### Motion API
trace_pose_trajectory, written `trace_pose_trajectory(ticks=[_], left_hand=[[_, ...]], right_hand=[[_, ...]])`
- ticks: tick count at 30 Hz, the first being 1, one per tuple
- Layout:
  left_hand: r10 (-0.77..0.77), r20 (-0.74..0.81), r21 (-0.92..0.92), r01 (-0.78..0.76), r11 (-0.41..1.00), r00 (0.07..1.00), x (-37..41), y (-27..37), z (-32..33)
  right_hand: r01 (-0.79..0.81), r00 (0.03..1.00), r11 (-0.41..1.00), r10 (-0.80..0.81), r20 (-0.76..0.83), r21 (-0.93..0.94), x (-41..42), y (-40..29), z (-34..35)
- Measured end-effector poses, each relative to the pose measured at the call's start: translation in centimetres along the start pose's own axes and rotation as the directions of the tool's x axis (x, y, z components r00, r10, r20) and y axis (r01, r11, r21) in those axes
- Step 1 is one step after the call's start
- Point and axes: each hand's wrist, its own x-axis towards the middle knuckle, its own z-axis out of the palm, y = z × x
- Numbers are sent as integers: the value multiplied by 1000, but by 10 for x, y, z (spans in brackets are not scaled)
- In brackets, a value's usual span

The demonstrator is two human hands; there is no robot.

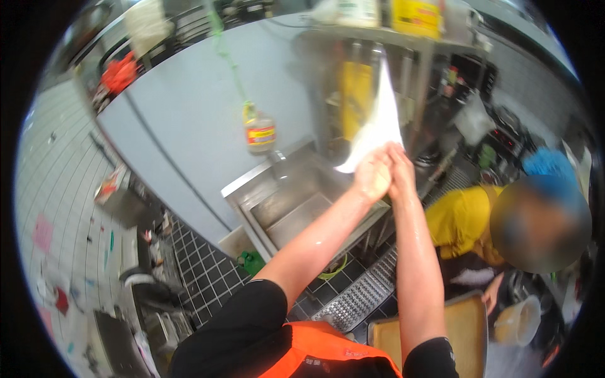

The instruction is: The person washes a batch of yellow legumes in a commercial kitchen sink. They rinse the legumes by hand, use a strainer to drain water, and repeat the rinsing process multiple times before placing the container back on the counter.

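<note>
My left hand (pixel 372 172) and my right hand (pixel 401 169) are pressed close together over the right side of a stainless steel sink (pixel 262 241). Between them is a thin white sheet (pixel 378 125), paper or cloth, its tip pointing up and away from me. The sheet is overexposed, so its texture is hidden. Both forearms are bare and look wet. A clear bottle (pixel 261 134) with a yellow and red label hangs on a green cord above the faucet (pixel 279 160).
A co-worker in a yellow shirt (pixel 456 215) is close on my right, one hand (pixel 494 293) at the edge of a baking tray (pixel 486 326). Beside it stands a plastic tub (pixel 524 326). A perforated metal strip (pixel 359 295) crosses the tiled floor. A shelf (pixel 373 34) holds containers.
</note>
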Motion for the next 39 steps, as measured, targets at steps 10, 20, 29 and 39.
trace_pose_trajectory(ticks=[10, 20, 29, 39], left_hand=[[-221, 104, 345, 173, 922, 970, -162, -24, -206], [-226, -751, 634, 773, 20, 621, -539, -156, -453], [-441, -832, 425, 898, -116, 337, -597, -152, -430], [-279, -922, 231, 960, 160, 269, -669, -180, -420]], right_hand=[[-97, 975, 928, 15, -224, -361, -188, 78, -101], [-340, 938, 862, 338, -75, -377, -353, 218, -30], [-376, 639, 815, 572, 514, -440, -293, 188, 147], [-330, 104, 704, 689, 717, -629, -334, 211, 242]])
